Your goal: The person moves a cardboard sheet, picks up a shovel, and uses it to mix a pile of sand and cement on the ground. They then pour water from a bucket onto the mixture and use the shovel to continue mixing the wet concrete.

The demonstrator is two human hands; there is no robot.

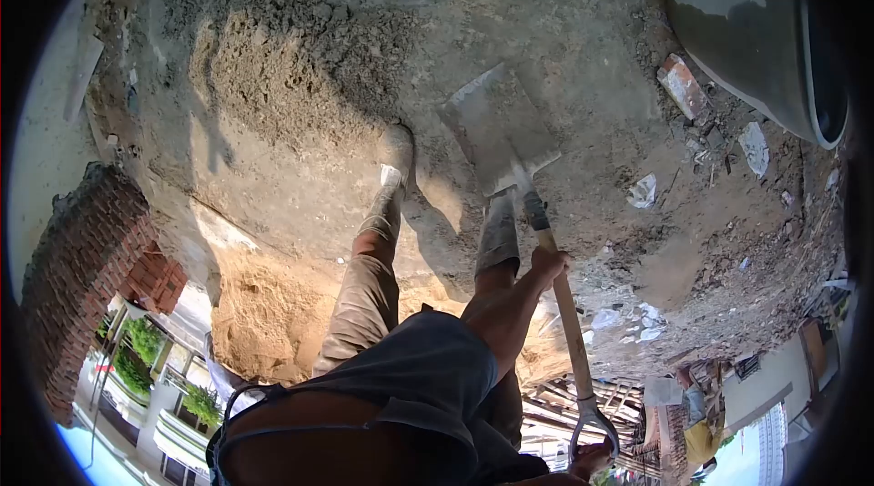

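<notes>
A shovel with a flat, square grey blade (pixel 501 126) slants across the ground in front of me, its blade resting on the concrete beside my right foot. My left hand (pixel 549 266) reaches across my body and is wrapped round the wooden shaft (pixel 572 327) below the blade's socket. At the other end, my right hand (pixel 594 459) is closed on the D-shaped handle (pixel 596 422), partly cut off by the frame's lower edge. To the left of the blade lies a heap of damp grey mortar or sand mix (pixel 300 58), near my left boot (pixel 394 154).
A large dark tub (pixel 742 40) lies at the upper right, with a broken brick (pixel 683 86) beside it. Rubble and white scraps (pixel 642 190) cover the right side. Yellow sand (pixel 273 313) is behind my legs. A brick wall (pixel 86 268) stands left.
</notes>
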